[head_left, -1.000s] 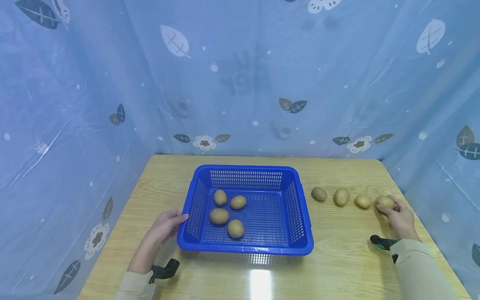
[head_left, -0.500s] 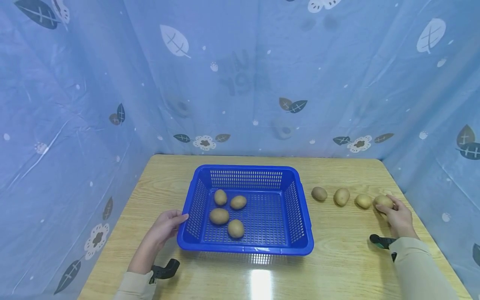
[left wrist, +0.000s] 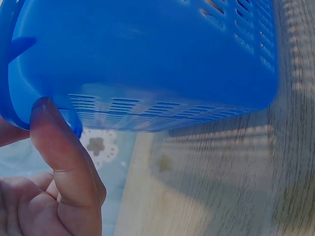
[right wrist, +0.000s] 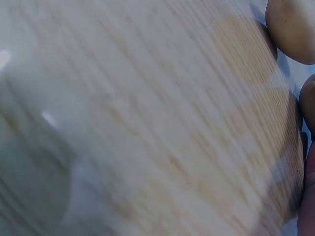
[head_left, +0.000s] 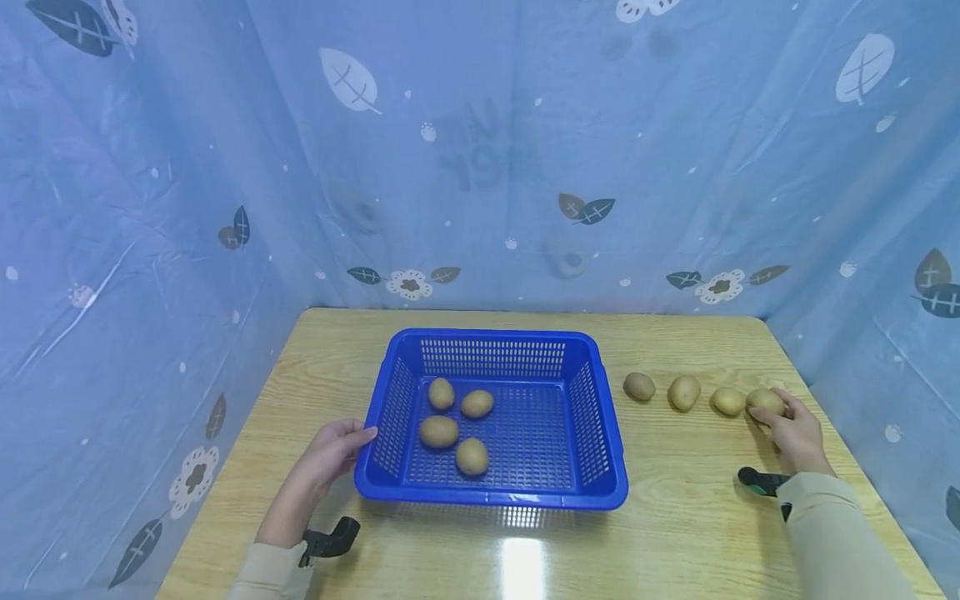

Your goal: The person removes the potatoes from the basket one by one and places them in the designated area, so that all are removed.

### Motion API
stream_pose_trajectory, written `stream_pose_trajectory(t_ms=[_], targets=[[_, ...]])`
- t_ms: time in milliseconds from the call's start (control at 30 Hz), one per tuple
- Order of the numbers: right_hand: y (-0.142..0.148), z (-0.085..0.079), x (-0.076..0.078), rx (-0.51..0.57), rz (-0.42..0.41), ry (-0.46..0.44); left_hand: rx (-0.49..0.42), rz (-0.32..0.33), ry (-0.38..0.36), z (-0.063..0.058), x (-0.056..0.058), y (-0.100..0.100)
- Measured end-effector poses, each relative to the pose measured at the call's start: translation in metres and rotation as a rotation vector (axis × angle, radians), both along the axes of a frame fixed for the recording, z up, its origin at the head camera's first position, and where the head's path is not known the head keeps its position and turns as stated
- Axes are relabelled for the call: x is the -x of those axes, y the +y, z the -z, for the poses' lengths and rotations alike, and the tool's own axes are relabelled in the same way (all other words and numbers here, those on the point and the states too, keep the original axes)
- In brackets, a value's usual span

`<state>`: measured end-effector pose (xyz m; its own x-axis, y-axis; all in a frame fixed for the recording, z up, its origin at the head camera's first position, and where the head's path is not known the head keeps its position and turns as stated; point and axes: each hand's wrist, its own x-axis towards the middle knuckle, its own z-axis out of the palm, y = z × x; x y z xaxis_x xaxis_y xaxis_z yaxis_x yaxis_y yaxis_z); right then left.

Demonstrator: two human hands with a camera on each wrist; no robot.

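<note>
On the table sits a blue basket with four potatoes inside. At its left side the left hand pinches it, as before. Well right of the basket, the right hand grasps the outermost potato, now slightly nearer the next potato than a second ago.

The basket is coloured deep blue and patterned with rows of slots. The potatoes are toned yellowish brown, the darkest shade being shown by the one just beside the basket. The desk is streaked with pale yellow wood grain. The curtain is printed on light blue with white flowers and white, grey and brown leaves. Beige is shown by the sleeves.
</note>
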<state>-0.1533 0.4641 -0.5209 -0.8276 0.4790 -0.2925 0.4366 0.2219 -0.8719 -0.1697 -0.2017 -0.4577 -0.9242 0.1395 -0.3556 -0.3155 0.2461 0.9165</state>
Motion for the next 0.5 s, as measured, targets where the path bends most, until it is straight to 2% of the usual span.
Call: stream_pose_trajectory(t_ms=[267, 500], targets=[[0.0028, -0.0029, -0.0018, 0.018, 0.019, -0.024, 0.004, -0.006, -0.006, -0.002, 0.0008, 0.001], [0.0035, -0.0045, -0.0021, 0.029, 0.013, -0.017, 0.004, 0.019, 0.005, -0.0016, 0.0006, -0.0001]])
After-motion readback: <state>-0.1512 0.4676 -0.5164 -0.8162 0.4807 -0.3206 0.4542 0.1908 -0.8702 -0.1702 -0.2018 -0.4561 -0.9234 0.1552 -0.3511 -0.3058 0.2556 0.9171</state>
